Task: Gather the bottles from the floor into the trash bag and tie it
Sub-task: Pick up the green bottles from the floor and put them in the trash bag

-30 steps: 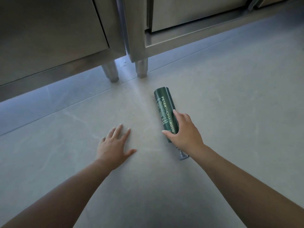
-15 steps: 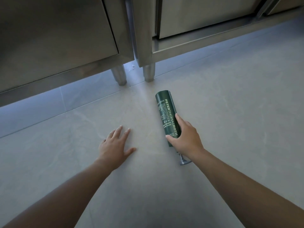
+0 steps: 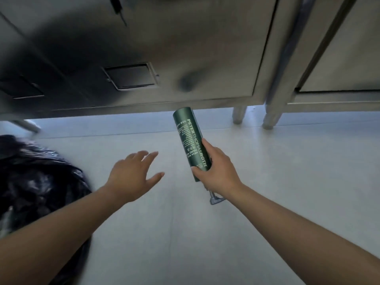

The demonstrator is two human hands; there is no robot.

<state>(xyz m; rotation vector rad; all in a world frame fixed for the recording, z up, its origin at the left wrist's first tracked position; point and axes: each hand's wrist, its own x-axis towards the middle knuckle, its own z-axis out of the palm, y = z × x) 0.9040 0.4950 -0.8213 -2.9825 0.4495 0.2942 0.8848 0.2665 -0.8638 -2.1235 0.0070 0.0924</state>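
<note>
A black trash bag (image 3: 39,182) lies crumpled on the floor (image 3: 298,182) at the far left. Near it, the left hand (image 3: 131,173) hovers with fingers spread, holding nothing. Just to the right, the right hand (image 3: 217,171) grips a dark green bottle (image 3: 189,138), its base pointing toward the steel cabinet (image 3: 185,58).
</note>
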